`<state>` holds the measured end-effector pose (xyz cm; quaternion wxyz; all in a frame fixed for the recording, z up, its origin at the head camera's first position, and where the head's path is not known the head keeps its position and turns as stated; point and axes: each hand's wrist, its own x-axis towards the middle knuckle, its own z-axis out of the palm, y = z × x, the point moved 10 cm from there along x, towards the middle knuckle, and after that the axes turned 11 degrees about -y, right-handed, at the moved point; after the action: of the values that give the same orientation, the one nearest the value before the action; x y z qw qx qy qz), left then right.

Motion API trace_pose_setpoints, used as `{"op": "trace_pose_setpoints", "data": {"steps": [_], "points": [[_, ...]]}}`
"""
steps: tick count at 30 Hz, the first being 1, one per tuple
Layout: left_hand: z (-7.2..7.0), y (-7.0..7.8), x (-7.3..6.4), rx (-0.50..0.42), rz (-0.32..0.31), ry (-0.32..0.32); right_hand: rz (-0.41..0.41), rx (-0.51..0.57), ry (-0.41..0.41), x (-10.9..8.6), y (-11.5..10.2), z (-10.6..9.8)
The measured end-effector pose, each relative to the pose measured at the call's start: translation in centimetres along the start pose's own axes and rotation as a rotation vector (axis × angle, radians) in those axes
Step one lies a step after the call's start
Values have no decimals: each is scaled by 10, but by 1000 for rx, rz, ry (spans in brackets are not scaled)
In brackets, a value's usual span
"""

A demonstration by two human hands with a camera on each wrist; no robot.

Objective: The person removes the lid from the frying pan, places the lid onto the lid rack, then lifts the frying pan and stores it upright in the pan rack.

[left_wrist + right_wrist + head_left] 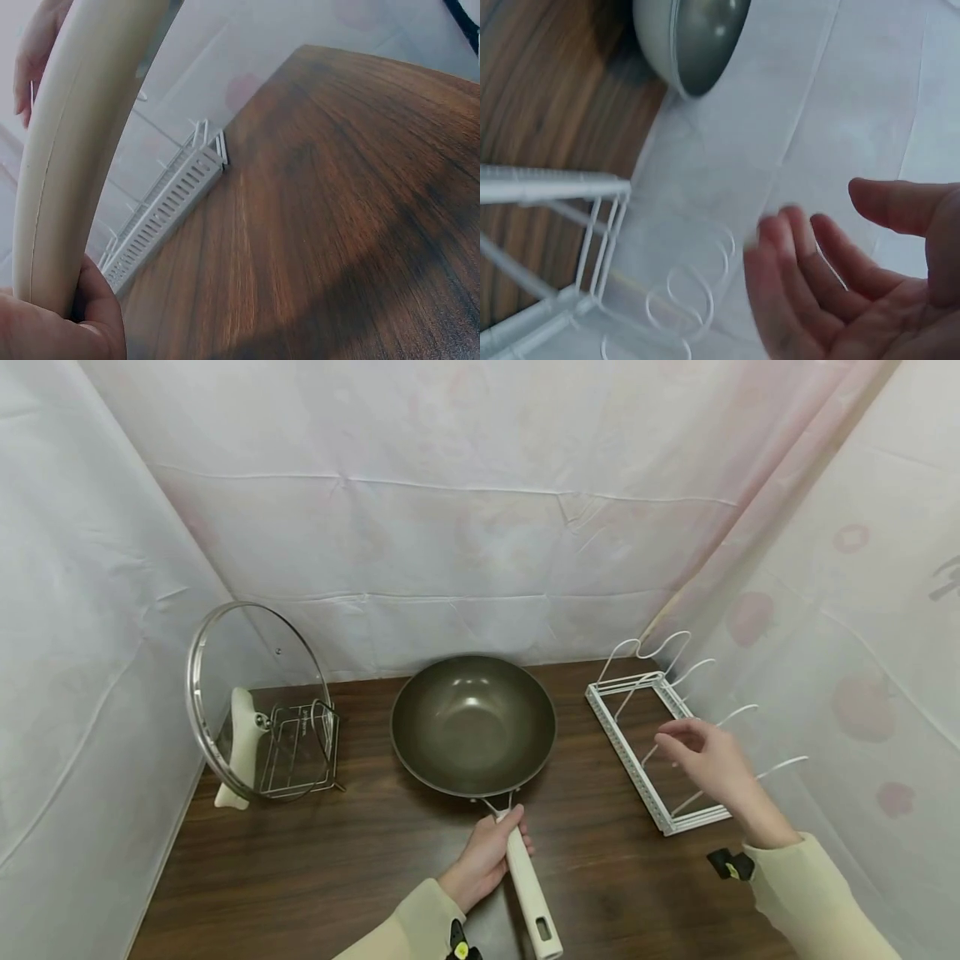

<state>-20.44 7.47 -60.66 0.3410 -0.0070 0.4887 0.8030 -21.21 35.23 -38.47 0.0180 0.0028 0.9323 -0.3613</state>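
Observation:
A dark wok [472, 727] with a cream handle [531, 893] is at the middle of the table. My left hand [487, 856] grips the handle close to the pan; in the left wrist view the handle [82, 150] rises out of that hand [60, 326]. Over the white wire rack [630, 760] on the right is my right hand [708, 760], holding nothing. Its fingers are loosely bent, and the right wrist view shows a gap between thumb and fingers. Part of the rack is hidden behind this hand in the head view.
On the left, a glass lid [197, 693] with a steel rim and cream handle stands tilted in a small wire stand [285, 777]. Pale curtains [450, 543] close off the back and sides of the brown wooden table [337, 868].

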Motion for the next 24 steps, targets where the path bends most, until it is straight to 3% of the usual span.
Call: {"op": "trace_pose_setpoints", "data": {"steps": [4, 12, 18, 24], "points": [[-1, 1, -3, 7, 7, 22, 12, -146, 148, -10, 6, -24], [-7, 3, -7, 14, -4, 83, 164, -306, 279, -28, 28, -50], [-8, 5, -4, -20, -27, 55, 281, -339, 274, -39, 52, -59], [-7, 1, 2, -113, -92, -1, 365, -374, 224, -42, 69, -58]]}}
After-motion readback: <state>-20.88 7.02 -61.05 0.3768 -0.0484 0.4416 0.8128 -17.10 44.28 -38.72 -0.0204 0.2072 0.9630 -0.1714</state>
